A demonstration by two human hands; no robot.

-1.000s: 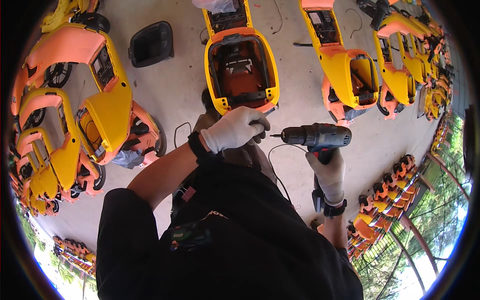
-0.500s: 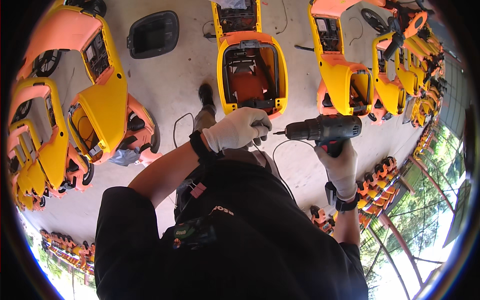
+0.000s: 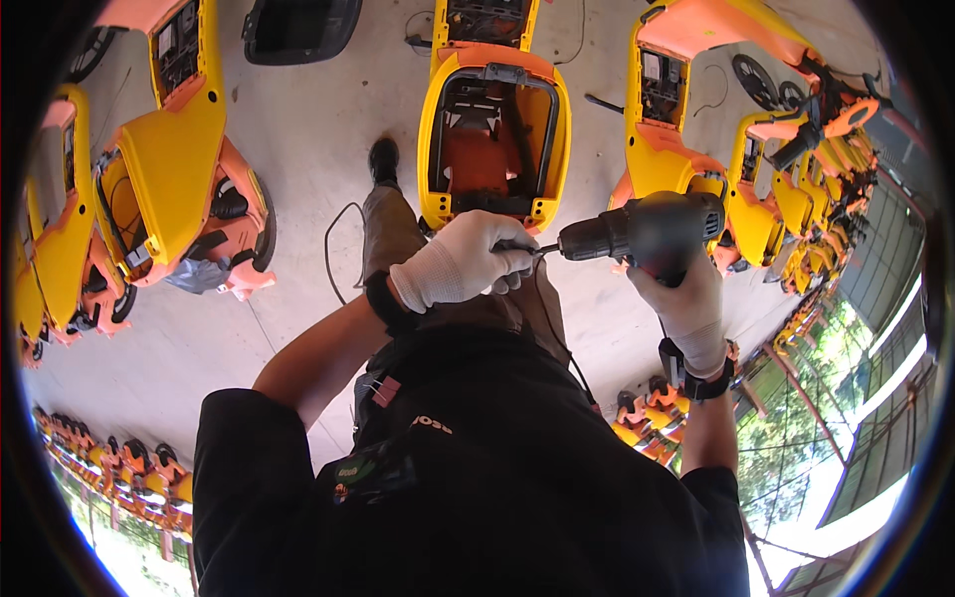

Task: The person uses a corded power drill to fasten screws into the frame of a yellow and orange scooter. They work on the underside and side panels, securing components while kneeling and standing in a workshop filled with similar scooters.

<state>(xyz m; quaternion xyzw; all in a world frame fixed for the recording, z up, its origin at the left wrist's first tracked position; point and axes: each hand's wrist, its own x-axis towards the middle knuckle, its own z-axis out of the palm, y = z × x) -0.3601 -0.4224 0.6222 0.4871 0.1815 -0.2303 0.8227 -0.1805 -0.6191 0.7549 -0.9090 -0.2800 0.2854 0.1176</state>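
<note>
The drill (image 3: 637, 231) is up in front of my waist, over the floor (image 3: 284, 298), its nose pointing across to my left hand (image 3: 460, 261). My right hand (image 3: 688, 310) is wrapped around the grip; where the trigger finger sits, I can't see. The left fingers (image 3: 517, 263) are curled in at the tip of the bit (image 3: 549, 249), but I can't tell whether they pinch it, pinch some small dark piece, or just sit beside it.

That closeness is what worries me. If my trigger finger squeezes by accident, the bit could spin against the glove, catch the knit and twist my fingertips. If my right wrist dips or pushes left, the tip could jab me. Anything small in those fingers could slip, since gloves dull the feel, and drop to the floor or into the yellow scooter body (image 3: 430, 154), its compartment facing me just beyond my hands. The dark cable (image 3: 559, 333) curves down close beneath the drill, so lowering the tool carelessly could snag it.
</note>
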